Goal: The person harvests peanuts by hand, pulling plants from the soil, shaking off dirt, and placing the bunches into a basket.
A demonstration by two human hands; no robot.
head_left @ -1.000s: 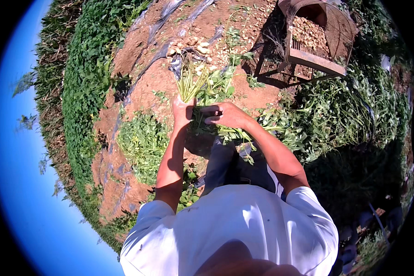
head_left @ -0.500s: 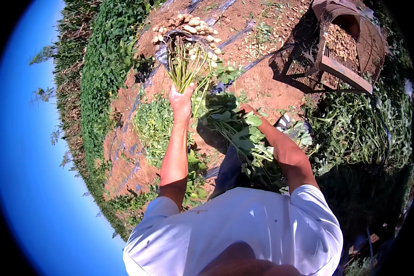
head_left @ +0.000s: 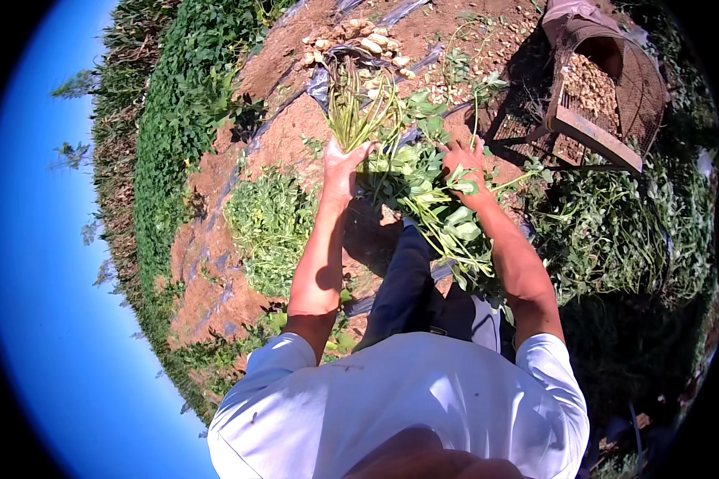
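Observation:
My left hand (head_left: pixel 345 169) is closed around the stems of a bunch of peanut plants (head_left: pixel 353 116), held root end away from me. Cream pods (head_left: pixel 371 44) with soil on them hang at the far end, and a scrap of dark plastic film (head_left: pixel 319 86) clings among the roots. The plants' leafy tops (head_left: pixel 423 180) trail toward me between my arms. Against these leaves is my right hand (head_left: pixel 465 169), its fingers spread and pointing away; a loose leafy stem (head_left: pixel 476 112) stands by its fingertips. What lies under the palm is hidden.
A curved mesh frame (head_left: pixel 647 88) with a wooden bar (head_left: pixel 595 137) holds a heap of peanuts (head_left: pixel 591 84) at the far right. Piled vines (head_left: pixel 623 231) lie nearer on the right, cut greens (head_left: pixel 268 227) on the left. Plastic film strips cross the soil.
My left hand and the bunch have moved right and slightly nearer. My right hand has come out from under the leaves, farther forward, fingers now spread. The leafy tops have shifted with it.

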